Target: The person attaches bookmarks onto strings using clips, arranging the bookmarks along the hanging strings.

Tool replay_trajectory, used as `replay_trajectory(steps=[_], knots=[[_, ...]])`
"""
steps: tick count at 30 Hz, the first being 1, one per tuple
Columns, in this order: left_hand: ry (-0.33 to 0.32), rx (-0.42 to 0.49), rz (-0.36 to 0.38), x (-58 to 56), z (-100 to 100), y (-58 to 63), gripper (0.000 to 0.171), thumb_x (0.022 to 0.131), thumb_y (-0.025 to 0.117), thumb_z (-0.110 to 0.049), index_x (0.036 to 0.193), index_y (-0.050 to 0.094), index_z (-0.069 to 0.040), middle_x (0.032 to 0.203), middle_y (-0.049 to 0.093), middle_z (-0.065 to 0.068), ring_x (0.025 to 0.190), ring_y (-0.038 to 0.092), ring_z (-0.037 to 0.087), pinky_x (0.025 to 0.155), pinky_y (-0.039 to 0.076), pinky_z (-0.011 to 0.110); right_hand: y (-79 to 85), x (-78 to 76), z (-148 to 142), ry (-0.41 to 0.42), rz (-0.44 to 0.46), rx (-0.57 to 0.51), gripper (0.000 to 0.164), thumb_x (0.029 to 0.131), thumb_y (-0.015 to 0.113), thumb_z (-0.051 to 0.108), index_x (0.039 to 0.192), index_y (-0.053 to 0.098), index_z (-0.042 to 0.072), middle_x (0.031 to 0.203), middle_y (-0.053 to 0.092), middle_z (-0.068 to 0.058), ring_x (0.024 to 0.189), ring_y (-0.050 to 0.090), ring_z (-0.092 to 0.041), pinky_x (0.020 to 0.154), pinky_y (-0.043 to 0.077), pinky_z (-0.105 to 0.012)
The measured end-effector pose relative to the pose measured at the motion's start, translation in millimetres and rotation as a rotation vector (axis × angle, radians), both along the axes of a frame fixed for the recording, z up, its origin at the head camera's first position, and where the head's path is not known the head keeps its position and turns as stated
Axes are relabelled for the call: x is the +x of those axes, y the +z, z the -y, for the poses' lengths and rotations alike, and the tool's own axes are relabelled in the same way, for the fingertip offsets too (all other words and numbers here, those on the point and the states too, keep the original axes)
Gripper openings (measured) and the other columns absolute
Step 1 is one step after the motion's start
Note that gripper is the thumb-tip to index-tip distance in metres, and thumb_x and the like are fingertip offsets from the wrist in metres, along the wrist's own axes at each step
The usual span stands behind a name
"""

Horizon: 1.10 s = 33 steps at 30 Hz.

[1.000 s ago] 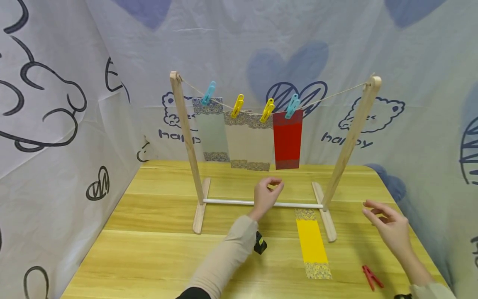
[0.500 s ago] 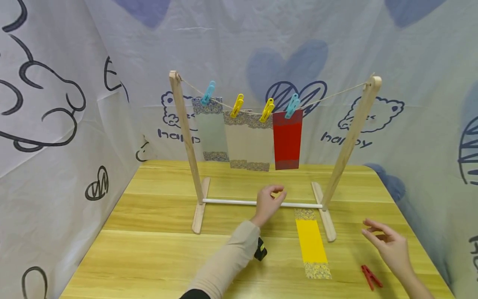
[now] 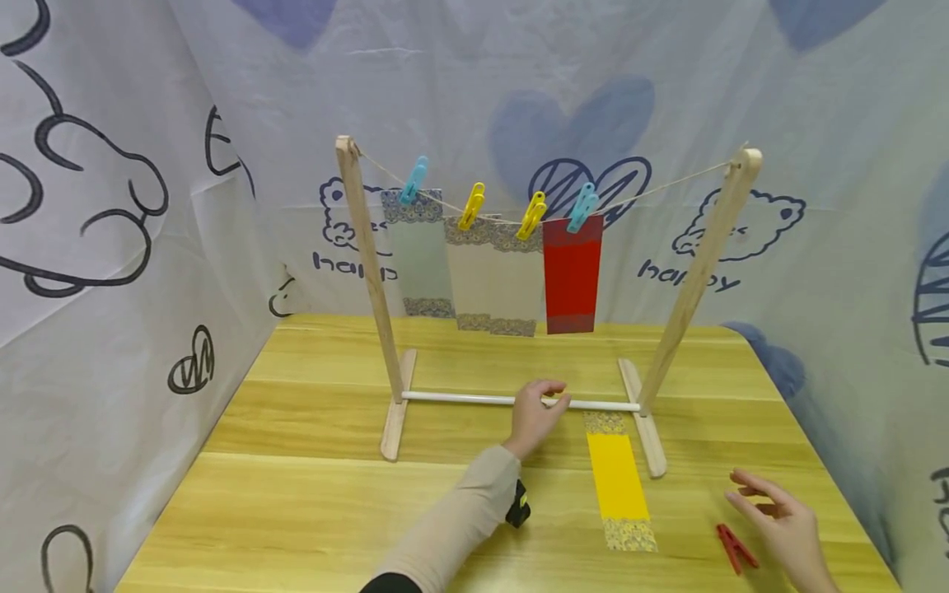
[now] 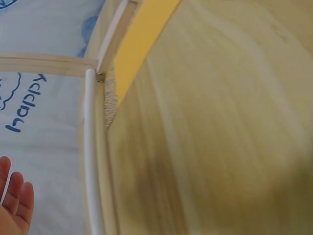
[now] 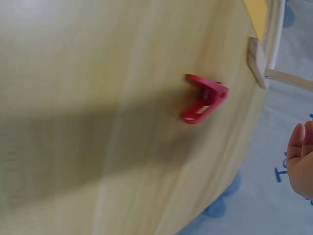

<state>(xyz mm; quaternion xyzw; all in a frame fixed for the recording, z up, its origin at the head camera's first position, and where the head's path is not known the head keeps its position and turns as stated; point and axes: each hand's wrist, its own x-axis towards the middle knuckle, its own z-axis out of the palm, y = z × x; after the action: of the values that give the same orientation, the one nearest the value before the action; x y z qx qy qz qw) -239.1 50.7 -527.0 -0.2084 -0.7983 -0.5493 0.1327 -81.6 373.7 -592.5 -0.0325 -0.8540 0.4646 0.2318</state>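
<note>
My left hand (image 3: 535,417) hovers by the white rod (image 3: 460,399) of a wooden stand, fingers loosely bent and holding nothing. Its fingers (image 4: 25,199) show at the edge of the left wrist view. To its right, a yellow strip (image 3: 619,478) with patterned ends lies flat on the table. Over at the right, my right hand (image 3: 787,527) is above the table with relaxed, empty fingers, close to a red clothespin (image 3: 736,548). That clothespin (image 5: 205,99) lies apart from the hand in the right wrist view.
Blue and yellow clothespins hold a pale green strip (image 3: 424,263), two cream strips and a red strip (image 3: 571,276) on a string. The string joins two wooden posts (image 3: 700,280). A black object (image 3: 518,505) sits beside the left forearm. Patterned cloth surrounds the wooden table (image 3: 296,494).
My right hand has come down and nearer, toward the red clothespin. My left hand has dropped slightly toward the rod. The hanging strips stay as they were.
</note>
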Motion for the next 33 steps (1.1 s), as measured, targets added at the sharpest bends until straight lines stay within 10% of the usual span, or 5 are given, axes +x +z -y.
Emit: replay_trajectory(steps=[4,14,23,33], knots=[[-0.004,-0.054,-0.018,2.0,-2,-5.3,0.018,0.079,0.067,-0.011,0.095,0.067,-0.002,0.090,0.064,0.006,0.082,0.058,0.022,0.071,0.047,0.025,-13.5,5.7,-5,-0.051,0.022,0.067,0.037,0.078,0.069,0.011,0.113,0.061,0.002,0.103,0.062,0.016,0.090,0.050,0.004,0.064,0.044,-0.010],[-0.191,-0.263,0.024,3.6,-1,-16.2,0.030,0.080,0.067,-0.017,0.109,0.064,-0.007,0.110,0.060,0.003,0.102,0.051,0.018,0.089,0.039,0.029,38.2,32.6,36,-0.040,0.147,-0.075,0.038,0.077,0.069,0.005,0.111,0.058,-0.008,0.096,0.056,0.031,0.085,0.049,0.010,0.061,0.046,-0.012],[-0.286,-0.465,-0.011,2.5,-7,-30.8,0.047,0.078,0.070,-0.024,0.120,0.057,-0.008,0.119,0.056,0.004,0.108,0.048,0.017,0.093,0.036,0.029,35.2,41.4,37,-0.136,0.415,-0.254,0.057,0.073,0.074,0.027,0.118,0.055,-0.004,0.090,0.058,0.028,0.070,0.060,0.000,0.058,0.050,-0.021],[-0.316,-0.677,-0.145,2.1,-10,-52.2,0.064,0.077,0.065,-0.045,0.131,0.046,-0.015,0.130,0.046,0.003,0.115,0.044,0.020,0.097,0.032,0.035,30.1,44.9,33,-0.092,0.454,-0.246,0.056,0.073,0.074,0.024,0.117,0.055,-0.005,0.090,0.056,0.030,0.076,0.057,0.006,0.061,0.048,-0.015]])
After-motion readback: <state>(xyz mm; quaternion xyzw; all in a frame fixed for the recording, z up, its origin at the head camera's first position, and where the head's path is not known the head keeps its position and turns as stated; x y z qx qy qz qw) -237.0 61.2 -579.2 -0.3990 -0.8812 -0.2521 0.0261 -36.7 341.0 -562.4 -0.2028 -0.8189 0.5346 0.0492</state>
